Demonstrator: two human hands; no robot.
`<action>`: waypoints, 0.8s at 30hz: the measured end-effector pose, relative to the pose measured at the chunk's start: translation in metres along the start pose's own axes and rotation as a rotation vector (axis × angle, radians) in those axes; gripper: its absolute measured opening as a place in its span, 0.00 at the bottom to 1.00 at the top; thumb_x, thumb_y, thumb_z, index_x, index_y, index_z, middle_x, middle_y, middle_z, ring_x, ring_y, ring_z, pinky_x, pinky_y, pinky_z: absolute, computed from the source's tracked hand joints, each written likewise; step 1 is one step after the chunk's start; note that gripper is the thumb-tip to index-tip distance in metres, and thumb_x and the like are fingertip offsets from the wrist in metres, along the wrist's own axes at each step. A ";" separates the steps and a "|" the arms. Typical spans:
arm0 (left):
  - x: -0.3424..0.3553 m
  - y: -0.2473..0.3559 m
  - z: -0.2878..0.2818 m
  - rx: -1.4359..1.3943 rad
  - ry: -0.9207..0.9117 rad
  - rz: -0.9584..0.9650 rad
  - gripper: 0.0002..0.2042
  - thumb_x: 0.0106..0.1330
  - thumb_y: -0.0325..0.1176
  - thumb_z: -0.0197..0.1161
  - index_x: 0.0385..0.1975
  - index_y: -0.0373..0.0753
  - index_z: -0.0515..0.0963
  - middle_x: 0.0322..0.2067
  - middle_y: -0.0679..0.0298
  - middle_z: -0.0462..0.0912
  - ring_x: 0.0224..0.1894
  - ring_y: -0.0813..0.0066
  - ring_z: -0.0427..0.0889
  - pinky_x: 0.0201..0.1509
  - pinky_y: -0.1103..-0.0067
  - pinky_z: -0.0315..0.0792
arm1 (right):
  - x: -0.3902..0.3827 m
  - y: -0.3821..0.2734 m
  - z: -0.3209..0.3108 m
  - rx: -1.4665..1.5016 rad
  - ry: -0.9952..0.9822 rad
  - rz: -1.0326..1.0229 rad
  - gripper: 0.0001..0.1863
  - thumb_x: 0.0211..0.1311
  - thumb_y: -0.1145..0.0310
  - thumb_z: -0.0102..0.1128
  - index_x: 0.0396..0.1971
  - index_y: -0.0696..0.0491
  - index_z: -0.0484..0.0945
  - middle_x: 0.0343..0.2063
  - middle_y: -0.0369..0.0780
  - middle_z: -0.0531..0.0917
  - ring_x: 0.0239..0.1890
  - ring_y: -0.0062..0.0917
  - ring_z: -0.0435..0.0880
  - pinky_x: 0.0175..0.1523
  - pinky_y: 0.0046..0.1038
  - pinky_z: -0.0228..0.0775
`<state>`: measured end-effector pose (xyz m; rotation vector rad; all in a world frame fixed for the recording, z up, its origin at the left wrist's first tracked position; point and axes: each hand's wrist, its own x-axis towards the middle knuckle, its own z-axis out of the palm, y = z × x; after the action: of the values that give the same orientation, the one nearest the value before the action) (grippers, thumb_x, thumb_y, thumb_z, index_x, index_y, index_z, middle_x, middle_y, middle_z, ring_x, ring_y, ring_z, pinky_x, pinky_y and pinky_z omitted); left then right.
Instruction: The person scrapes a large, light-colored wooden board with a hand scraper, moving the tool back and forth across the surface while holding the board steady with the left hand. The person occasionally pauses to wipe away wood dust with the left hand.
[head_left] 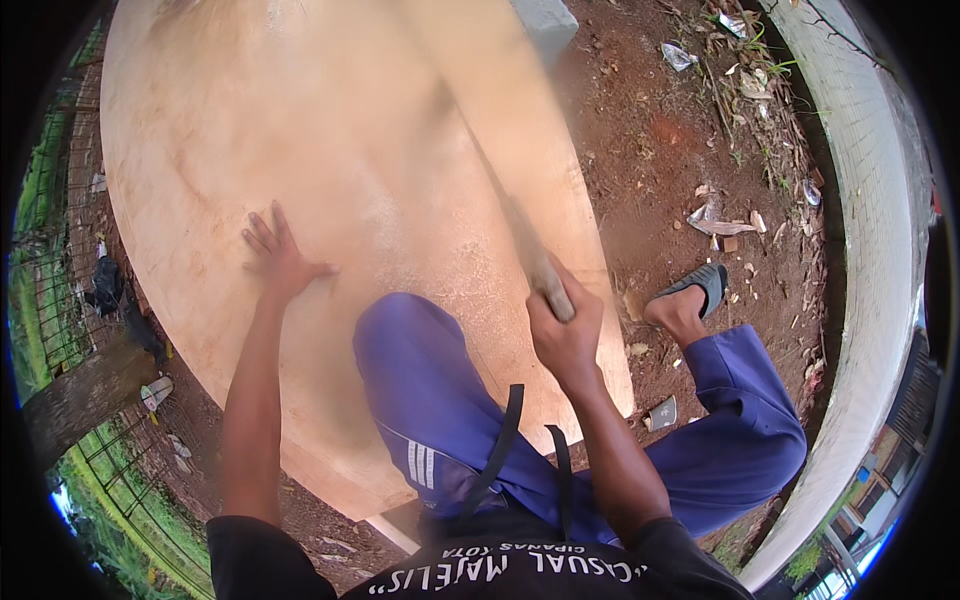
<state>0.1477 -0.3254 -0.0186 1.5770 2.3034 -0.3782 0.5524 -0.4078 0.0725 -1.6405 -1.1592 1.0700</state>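
Note:
A large pale wooden board (200, 150) lies in front of me. My left hand (277, 258) presses flat on it, fingers spread, holding nothing. My right hand (567, 328) is closed around the light wooden handle (545, 275) of a long tool above the board's right part. The tool stretches away toward the far edge. Motion smears its far part, so I cannot make out its kind. One of my knees (400, 325), in blue trousers, rests on the board between my hands. Fine, light specks lie on the surface near the middle.
A grey block (545, 25) shows at the board's far right edge. Brown soil with litter and leaves (715, 215) runs along the right, beside a pale wall (870, 230). My sandalled foot (690, 298) stands there. At left are a wire fence (45, 240) and a wooden post (90, 395).

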 end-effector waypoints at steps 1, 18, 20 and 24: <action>0.001 0.002 0.001 -0.002 0.000 0.005 0.79 0.32 0.59 0.86 0.79 0.55 0.25 0.77 0.43 0.17 0.78 0.34 0.19 0.65 0.23 0.38 | 0.051 -0.006 0.025 0.000 0.008 -0.013 0.24 0.59 0.76 0.58 0.57 0.63 0.80 0.18 0.42 0.78 0.20 0.18 0.74 0.29 0.27 0.69; 0.012 0.012 -0.005 -0.039 0.026 0.035 0.79 0.33 0.58 0.86 0.79 0.57 0.24 0.77 0.43 0.15 0.78 0.33 0.17 0.66 0.23 0.35 | 0.127 -0.016 0.051 -0.097 -0.003 -0.014 0.21 0.58 0.74 0.58 0.53 0.60 0.81 0.18 0.50 0.78 0.17 0.27 0.75 0.29 0.32 0.70; 0.012 0.014 0.000 -0.009 -0.016 0.008 0.79 0.33 0.58 0.86 0.78 0.58 0.24 0.77 0.44 0.15 0.78 0.34 0.16 0.66 0.24 0.34 | 0.119 -0.019 0.056 -0.120 0.010 -0.045 0.22 0.58 0.74 0.59 0.54 0.60 0.81 0.18 0.50 0.79 0.18 0.29 0.77 0.30 0.33 0.72; -0.005 -0.010 -0.002 -0.007 -0.031 -0.061 0.79 0.34 0.57 0.86 0.78 0.58 0.23 0.77 0.45 0.14 0.78 0.36 0.15 0.67 0.25 0.34 | -0.009 0.000 -0.007 -0.113 -0.049 0.004 0.27 0.56 0.79 0.60 0.58 0.64 0.78 0.20 0.47 0.83 0.21 0.21 0.83 0.31 0.27 0.74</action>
<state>0.1399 -0.3325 -0.0144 1.4902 2.3306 -0.4056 0.5575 -0.4176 0.0756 -1.7118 -1.2694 1.0693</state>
